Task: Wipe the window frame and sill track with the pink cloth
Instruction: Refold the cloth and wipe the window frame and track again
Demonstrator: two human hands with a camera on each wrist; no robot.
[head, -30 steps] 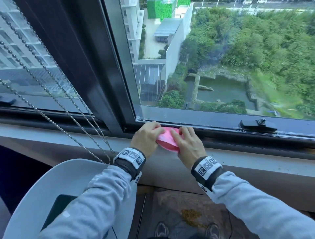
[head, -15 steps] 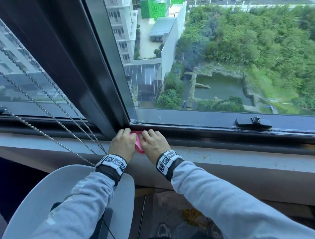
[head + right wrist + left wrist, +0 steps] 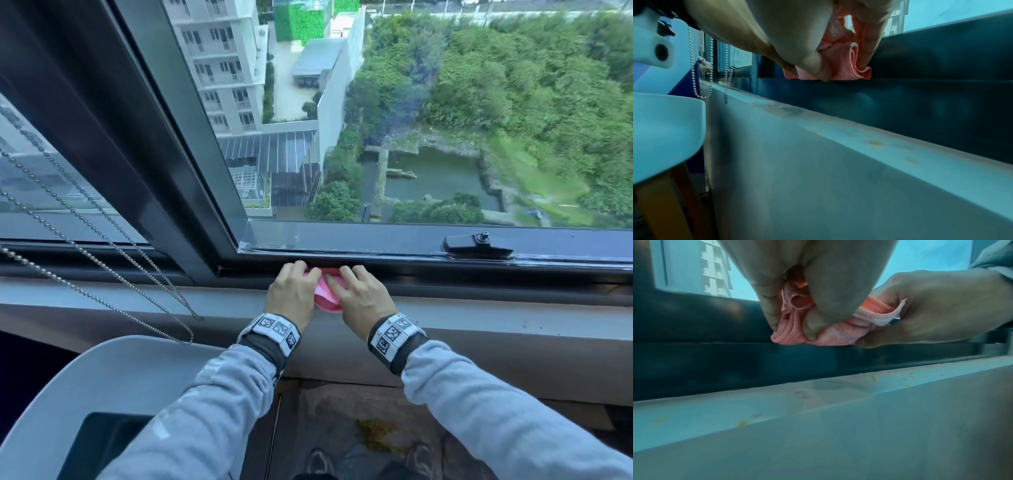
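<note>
Pink cloth (image 3: 323, 291) bunched up, pressed down into the dark sill track (image 3: 445, 270) just right of the frame's upright post (image 3: 144, 144). Left hand (image 3: 293, 294) clamped on the cloth's left part, thumb and fingers pinching folds, per left wrist view. Right hand (image 3: 359, 296) clamped on its right part, fingers curled over the hemmed edge. Hands side by side, nearly touching. Black window latch (image 3: 478, 244) well right of cloth on the lower frame. Grey sill ledge (image 3: 513, 320) just below the track, yellow specks on it. Bead chains (image 3: 102, 260) hang left of the post; white chair (image 3: 85, 394) beneath them.
</note>
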